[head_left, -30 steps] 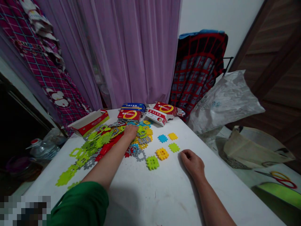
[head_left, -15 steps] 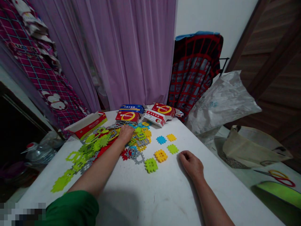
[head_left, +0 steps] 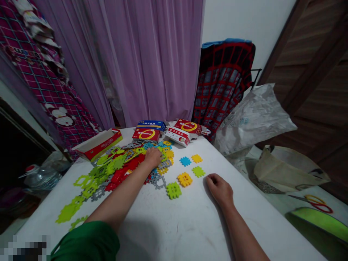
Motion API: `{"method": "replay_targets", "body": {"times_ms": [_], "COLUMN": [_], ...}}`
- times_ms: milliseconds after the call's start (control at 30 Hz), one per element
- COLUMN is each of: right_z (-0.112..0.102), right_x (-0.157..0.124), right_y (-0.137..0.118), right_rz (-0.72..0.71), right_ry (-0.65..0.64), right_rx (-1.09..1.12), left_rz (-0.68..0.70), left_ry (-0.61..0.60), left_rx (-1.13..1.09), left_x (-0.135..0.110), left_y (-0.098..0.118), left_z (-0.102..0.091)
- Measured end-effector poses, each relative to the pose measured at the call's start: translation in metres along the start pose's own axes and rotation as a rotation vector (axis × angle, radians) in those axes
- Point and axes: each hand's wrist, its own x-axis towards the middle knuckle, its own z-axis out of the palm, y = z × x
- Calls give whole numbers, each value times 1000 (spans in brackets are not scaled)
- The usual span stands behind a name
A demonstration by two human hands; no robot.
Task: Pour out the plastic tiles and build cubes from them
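Note:
My left hand (head_left: 153,157) reaches into a heap of plastic interlocking tiles on the white table (head_left: 187,221). Its fingertips are hidden among the tiles, so I cannot see whether they grip one. Around it lie red tiles (head_left: 123,174), green tiles (head_left: 108,166), yellow tiles (head_left: 169,153) and grey tiles (head_left: 160,182). My right hand (head_left: 220,189) rests on the table in a loose fist, with nothing showing in it. To its left are a flat green tile (head_left: 198,171), a blue tile (head_left: 185,161), a yellow tile (head_left: 197,158), a yellow block (head_left: 185,179) and a green block (head_left: 173,190).
Behind the heap stand a blue box (head_left: 151,125) and several red boxes, one (head_left: 146,135) in front of it. An opened red carton (head_left: 100,144) lies at the left edge. Right of the table are a cloth bag (head_left: 290,168) and scissors (head_left: 315,203).
My left hand has shifted right and slightly nearer within the heap, uncovering more red tiles. My right hand keeps its place and pose on the table. The view has moved slightly.

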Motion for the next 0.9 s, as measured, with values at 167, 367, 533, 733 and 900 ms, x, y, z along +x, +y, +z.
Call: {"method": "replay_targets", "body": {"times_ms": [167, 367, 533, 733, 900], "right_z": [0, 0, -2, -4, -5], "right_x": [1, 1, 0, -2, -3], "right_y": [0, 3, 3, 0, 0], "right_rz": [13, 5, 3, 28, 19], "right_ry": [-13, -14, -3, -21, -13], "right_rx": [5, 15, -5, -18, -14], "left_rz": [-26, -90, -121, -163, -168], "left_ry": [116, 128, -58, -20, -27], "left_rx": [-96, -571, -654, -519, -323], "left_x": [-20, -93, -143, -175, -197], "left_y": [-3, -23, -37, -30, -14], "left_z": [-3, 6, 29, 40, 41]}}
